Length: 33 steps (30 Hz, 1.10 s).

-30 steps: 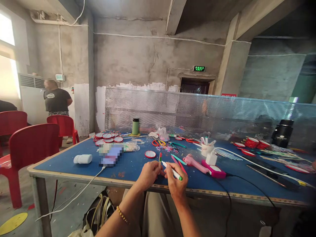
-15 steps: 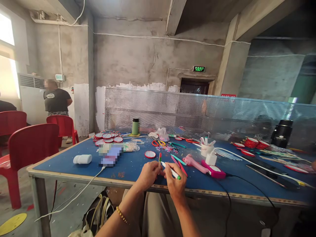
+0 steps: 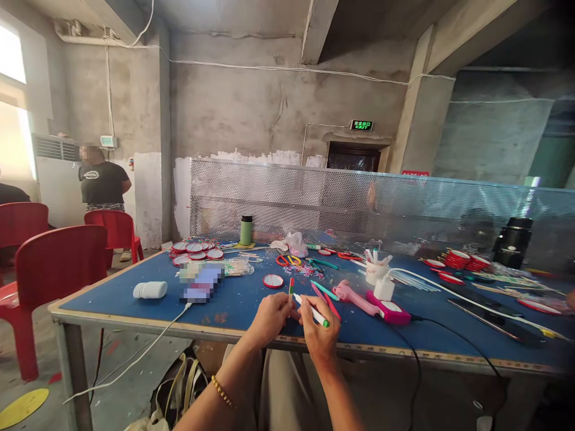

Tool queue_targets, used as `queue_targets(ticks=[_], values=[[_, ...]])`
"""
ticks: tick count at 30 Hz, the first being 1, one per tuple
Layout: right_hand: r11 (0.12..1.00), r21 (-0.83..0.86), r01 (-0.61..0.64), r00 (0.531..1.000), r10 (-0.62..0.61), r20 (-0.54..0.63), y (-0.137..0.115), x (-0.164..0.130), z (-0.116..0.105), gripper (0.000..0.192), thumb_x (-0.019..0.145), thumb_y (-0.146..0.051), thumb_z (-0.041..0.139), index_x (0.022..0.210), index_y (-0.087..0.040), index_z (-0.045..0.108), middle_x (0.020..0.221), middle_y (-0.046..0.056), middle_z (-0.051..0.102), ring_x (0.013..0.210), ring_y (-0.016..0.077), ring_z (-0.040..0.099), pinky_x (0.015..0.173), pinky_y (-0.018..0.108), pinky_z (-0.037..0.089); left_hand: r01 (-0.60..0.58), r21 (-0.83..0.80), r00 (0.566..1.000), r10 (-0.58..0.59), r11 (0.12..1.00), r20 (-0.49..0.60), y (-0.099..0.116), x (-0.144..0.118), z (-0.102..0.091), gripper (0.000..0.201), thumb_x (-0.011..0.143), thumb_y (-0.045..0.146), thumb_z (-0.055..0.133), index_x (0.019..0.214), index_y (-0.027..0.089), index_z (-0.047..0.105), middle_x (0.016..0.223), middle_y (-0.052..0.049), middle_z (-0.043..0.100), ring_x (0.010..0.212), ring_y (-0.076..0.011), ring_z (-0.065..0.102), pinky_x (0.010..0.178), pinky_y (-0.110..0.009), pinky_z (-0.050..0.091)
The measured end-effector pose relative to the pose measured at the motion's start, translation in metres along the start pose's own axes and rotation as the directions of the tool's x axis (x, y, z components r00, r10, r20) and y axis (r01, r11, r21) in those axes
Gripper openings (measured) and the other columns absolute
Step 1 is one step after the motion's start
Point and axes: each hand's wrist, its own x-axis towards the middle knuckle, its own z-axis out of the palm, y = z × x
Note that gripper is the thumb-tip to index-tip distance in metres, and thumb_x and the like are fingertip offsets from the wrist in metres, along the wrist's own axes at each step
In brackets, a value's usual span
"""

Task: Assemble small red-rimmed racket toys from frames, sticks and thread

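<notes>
Two hands meet at lower centre, over the table's (image 3: 135, 308) near edge. Our left hand (image 3: 269, 317) pinches a short red-tipped stick (image 3: 291, 288) upright; our right hand (image 3: 320, 332) grips a white stick with green tip (image 3: 313, 312). Beyond lie loose sticks (image 3: 326, 294) and a pink tool (image 3: 359, 297). Finished-looking red-rimmed discs (image 3: 197, 248) sit stacked at left centre; many parts remain loose.
</notes>
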Motion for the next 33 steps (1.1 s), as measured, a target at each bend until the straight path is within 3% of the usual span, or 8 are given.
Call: queue_targets(ticks=[10, 26, 33], values=[[1.0, 0.005, 0.015, 1.0, -0.015, 0.0, -0.0022, 0.0013, -0.0008, 0.02, 0.094, -0.028, 0.058, 0.08, -0.017, 0.067, 0.064, 0.002, 0.067, 0.054, 0.0145, 0.063, 0.055, 0.024, 0.05, -0.01, 0.01, 1.0, 0.01, 1.0, -0.006, -0.0017, 0.0001, 0.0001, 0.025, 0.086, 0.031, 0.044, 0.07, 0.018, 0.057, 0.066, -0.001, 0.068, 0.048, -0.0101, 0.049, 0.051, -0.021, 0.036], [0.998, 0.056, -0.013, 0.999, 0.01, 0.045, -0.0023, 0.0011, 0.0001, 0.019, 0.094, -0.029, 0.056, 0.085, -0.019, 0.069, 0.07, 0.003, 0.071, 0.056, 0.0152, 0.065, 0.056, 0.025, 0.053, -0.027, 0.03, 1.0, 0.028, 0.999, -0.014, -0.0042, 0.001, 0.0004, 0.032, 0.089, 0.037, 0.045, 0.062, 0.019, 0.049, 0.053, 0.003, 0.055, 0.048, -0.01, 0.045, 0.051, -0.021, 0.031], [0.999, 0.033, -0.003, 0.999, 0.002, 0.045, -0.0019, 0.0007, -0.0008, 0.02, 0.094, -0.028, 0.056, 0.082, -0.019, 0.069, 0.067, 0.002, 0.07, 0.056, 0.015, 0.066, 0.055, 0.024, 0.053, -0.024, 0.035, 1.0, 0.024, 0.999, -0.009, -0.004, 0.0004, 0.0002, 0.033, 0.09, 0.038, 0.045, 0.064, 0.019, 0.052, 0.054, 0.003, 0.057, 0.048, -0.0102, 0.046, 0.052, -0.022, 0.032]])
